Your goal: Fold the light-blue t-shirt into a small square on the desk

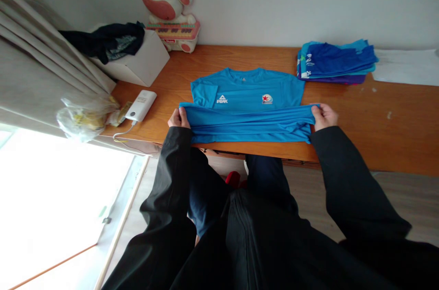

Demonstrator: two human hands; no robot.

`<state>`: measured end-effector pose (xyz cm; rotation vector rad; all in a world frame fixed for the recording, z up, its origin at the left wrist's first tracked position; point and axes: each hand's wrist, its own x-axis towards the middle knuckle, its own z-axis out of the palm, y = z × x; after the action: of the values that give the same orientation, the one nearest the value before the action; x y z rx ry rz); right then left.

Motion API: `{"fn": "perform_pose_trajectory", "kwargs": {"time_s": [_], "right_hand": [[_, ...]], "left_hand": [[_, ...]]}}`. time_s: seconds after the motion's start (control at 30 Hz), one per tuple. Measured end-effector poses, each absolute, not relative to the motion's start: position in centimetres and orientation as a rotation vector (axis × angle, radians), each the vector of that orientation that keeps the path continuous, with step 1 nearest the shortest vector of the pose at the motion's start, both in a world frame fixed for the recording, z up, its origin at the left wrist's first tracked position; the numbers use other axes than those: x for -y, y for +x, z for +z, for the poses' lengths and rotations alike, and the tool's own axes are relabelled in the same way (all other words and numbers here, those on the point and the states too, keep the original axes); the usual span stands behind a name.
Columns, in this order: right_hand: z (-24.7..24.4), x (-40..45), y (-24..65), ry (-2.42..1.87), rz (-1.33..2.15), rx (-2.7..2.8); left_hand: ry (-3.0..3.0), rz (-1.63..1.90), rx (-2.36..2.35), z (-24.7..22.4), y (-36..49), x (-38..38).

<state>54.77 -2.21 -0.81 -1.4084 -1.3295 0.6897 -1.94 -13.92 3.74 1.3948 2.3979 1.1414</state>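
A blue T-shirt [240,91] with white and red chest prints lies on the wooden table, its collar pointing to the wall. Its lower part is doubled up across the body, with loose creases near the table's front edge. My left hand [179,118] pinches the left end of the folded edge between thumb and fingers. At the opposite end, my right hand [324,116] grips the other corner the same way. Between both hands the fabric is stretched fairly straight, just below the chest prints. The left sleeve in view is turned inward over the shirt front.
Stacked folded clothes [338,61] sit at the back right beside a white sheet [406,67]. On the left are a white power bank [141,105] with a cable, a plastic bag [84,118], a white box [137,63] under dark cloth [109,40], and a cow toy keyboard [174,34].
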Motion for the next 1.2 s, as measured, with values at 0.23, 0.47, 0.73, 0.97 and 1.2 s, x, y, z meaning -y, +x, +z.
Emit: {"fn": "perform_pose_trajectory", "kwargs": {"time_s": [0.23,0.47,0.73,0.97,1.2], "right_hand": [[-0.4,2.5,54.5,-1.416,0.686,1.342],[-0.2,2.7,54.4,-1.427,0.675,1.338],[-0.8,2.3,54.6,-1.395,0.668,1.329],[-0.8,2.3,54.5,-1.394,0.668,1.314],[-0.6,2.4,54.4,-1.414,0.679,1.304]], "left_hand": [[1.394,1.183,-2.374,3.2,-2.3,13.7],[1.377,1.161,-2.372,3.2,-2.4,13.7],[1.390,1.384,-2.269,2.3,-2.7,13.5],[1.381,1.521,-2.250,1.8,-2.3,13.3],[1.361,1.492,-2.263,2.4,-2.0,13.5]]}}
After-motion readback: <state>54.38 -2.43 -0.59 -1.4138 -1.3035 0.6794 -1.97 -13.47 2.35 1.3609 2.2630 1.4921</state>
